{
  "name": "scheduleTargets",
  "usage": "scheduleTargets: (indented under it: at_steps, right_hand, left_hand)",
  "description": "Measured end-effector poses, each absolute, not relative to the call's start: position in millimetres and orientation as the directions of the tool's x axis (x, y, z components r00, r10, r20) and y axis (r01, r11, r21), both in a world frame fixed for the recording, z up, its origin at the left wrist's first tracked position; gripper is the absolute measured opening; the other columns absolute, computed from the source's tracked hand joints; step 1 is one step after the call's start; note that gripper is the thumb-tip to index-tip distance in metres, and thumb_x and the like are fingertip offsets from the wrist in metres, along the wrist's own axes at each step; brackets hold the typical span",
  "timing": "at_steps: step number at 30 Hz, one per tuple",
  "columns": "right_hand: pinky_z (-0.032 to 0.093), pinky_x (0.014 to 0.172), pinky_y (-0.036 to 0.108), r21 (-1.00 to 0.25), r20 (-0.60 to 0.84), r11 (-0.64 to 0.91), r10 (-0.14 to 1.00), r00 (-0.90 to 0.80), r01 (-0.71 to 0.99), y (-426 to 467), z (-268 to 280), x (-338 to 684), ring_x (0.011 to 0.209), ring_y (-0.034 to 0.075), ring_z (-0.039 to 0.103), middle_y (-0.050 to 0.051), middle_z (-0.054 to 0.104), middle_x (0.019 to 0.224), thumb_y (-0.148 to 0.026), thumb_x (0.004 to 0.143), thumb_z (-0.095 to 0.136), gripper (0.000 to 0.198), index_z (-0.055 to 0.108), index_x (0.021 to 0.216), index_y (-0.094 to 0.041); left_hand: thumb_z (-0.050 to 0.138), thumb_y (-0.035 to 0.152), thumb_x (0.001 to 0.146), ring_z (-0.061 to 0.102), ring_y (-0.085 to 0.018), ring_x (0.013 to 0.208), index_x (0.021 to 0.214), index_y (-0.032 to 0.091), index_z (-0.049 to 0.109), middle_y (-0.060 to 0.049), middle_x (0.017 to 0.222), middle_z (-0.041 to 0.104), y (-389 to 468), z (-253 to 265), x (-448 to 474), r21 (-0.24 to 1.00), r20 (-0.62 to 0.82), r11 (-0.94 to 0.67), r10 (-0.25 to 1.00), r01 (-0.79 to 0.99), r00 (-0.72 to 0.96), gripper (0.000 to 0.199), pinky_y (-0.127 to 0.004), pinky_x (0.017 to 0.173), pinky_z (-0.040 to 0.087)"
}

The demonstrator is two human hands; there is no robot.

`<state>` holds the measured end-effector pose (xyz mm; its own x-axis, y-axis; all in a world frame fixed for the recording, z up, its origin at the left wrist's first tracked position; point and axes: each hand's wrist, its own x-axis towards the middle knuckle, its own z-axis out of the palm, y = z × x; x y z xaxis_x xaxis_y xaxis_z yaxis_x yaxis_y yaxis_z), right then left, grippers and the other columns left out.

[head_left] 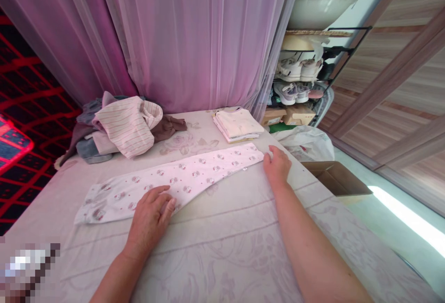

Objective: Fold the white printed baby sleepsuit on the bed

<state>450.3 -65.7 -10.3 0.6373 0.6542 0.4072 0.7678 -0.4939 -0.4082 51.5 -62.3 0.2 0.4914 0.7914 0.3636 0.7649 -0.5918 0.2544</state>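
White pants with a small cartoon-face print lie flat, folded lengthwise, across the bed. Their wide end is at the left, and the narrow end points right. My left hand rests on the lower edge of the pants, fingers spread. At the narrow end is my right hand, its thumb touching the tip of the cloth and its fingers loosely bent and apart. Beyond the pants sits a neat stack of folded clothes.
A loose heap of clothes lies at the back left, against the purple curtain. Right of the bed are a shoe rack, a white plastic bag and an open cardboard box. Part of the lower left is pixelated.
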Motion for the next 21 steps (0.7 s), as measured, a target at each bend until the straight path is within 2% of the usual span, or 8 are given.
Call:
scheduleTargets:
  at_steps: [3,6,8,10,13,16,19,21]
  right_hand:
    - [0.03,0.105,0.04,-0.258,0.439,-0.32,0.802,0.406,0.912,-64,-8,438,0.129,0.024,0.04,0.011,0.05,0.139,-0.033,0.093,0.033,0.045,0.053,0.13,-0.017]
    - [0.021,0.111,0.047,-0.127,0.192,-0.259,0.941,0.279,0.958,-60,-7,425,0.139,0.023,0.026,0.006,0.034,0.151,-0.041,0.095,0.026,0.051,0.042,0.14,-0.023]
    - [0.018,0.111,0.053,-0.087,-0.001,-0.28,0.96,0.281,0.956,-57,-6,419,0.141,0.023,0.022,0.004,0.027,0.155,-0.045,0.096,0.021,0.054,0.037,0.144,-0.025]
    - [0.014,0.111,0.058,-0.064,-0.078,-0.31,0.949,0.305,0.949,-56,-2,414,0.142,0.023,0.02,0.004,0.023,0.156,-0.046,0.096,0.018,0.056,0.032,0.146,-0.024]
    - [0.007,0.112,0.059,-0.064,-0.002,-0.303,0.953,0.303,0.951,-52,8,399,0.143,0.022,0.016,0.005,0.019,0.157,-0.044,0.097,0.016,0.057,0.028,0.148,-0.021]
    - [0.003,0.115,0.053,-0.119,0.051,-0.112,0.992,0.118,0.987,-41,17,368,0.144,0.02,0.012,0.005,0.017,0.157,-0.042,0.097,0.015,0.058,0.027,0.149,-0.02]
    - [0.004,0.116,0.048,-0.195,-0.055,0.105,0.991,-0.118,0.975,-25,19,335,0.145,0.018,0.01,0.003,0.016,0.158,-0.044,0.096,0.014,0.059,0.025,0.15,-0.021]
    - [0.004,0.115,0.05,-0.209,-0.146,0.135,0.975,-0.167,0.969,-16,17,322,0.145,0.019,0.008,0.004,0.013,0.158,-0.046,0.095,0.017,0.061,0.022,0.15,-0.02]
  left_hand:
    - [0.034,0.045,0.093,0.042,-0.03,0.131,0.121,0.019,0.059,-0.01,0.137,0.053,-59,-12,49,0.167,0.317,-0.545,0.819,0.822,0.479,0.045,-0.05,0.106,0.034]
    - [0.035,0.047,0.092,0.035,-0.031,0.137,0.138,0.023,0.046,-0.005,0.147,0.043,-62,-17,50,0.077,0.192,-0.503,0.855,0.861,0.482,0.053,-0.054,0.109,0.028]
    - [0.034,0.047,0.093,0.032,-0.03,0.138,0.14,0.024,0.045,-0.004,0.149,0.039,-65,-15,53,0.047,0.143,-0.479,0.872,0.877,0.469,0.054,-0.054,0.11,0.026]
    - [0.033,0.047,0.092,0.031,-0.029,0.139,0.14,0.023,0.044,-0.003,0.15,0.037,-68,-11,56,0.033,0.115,-0.459,0.884,0.888,0.452,0.054,-0.053,0.111,0.025]
    - [0.033,0.046,0.092,0.03,-0.028,0.14,0.14,0.024,0.045,-0.002,0.15,0.036,-70,-7,59,0.027,0.096,-0.434,0.898,0.9,0.43,0.054,-0.053,0.112,0.023]
    - [0.034,0.046,0.092,0.029,-0.028,0.14,0.14,0.024,0.045,-0.001,0.151,0.035,-70,-7,61,0.029,0.087,-0.42,0.905,0.907,0.416,0.054,-0.053,0.113,0.022]
    - [0.034,0.045,0.092,0.029,-0.028,0.14,0.14,0.024,0.045,-0.001,0.151,0.035,-70,-8,60,0.031,0.084,-0.418,0.906,0.908,0.414,0.054,-0.054,0.113,0.022]
    - [0.034,0.045,0.092,0.03,-0.028,0.14,0.14,0.024,0.045,-0.001,0.151,0.035,-70,-8,60,0.031,0.091,-0.42,0.905,0.907,0.416,0.054,-0.054,0.113,0.021]
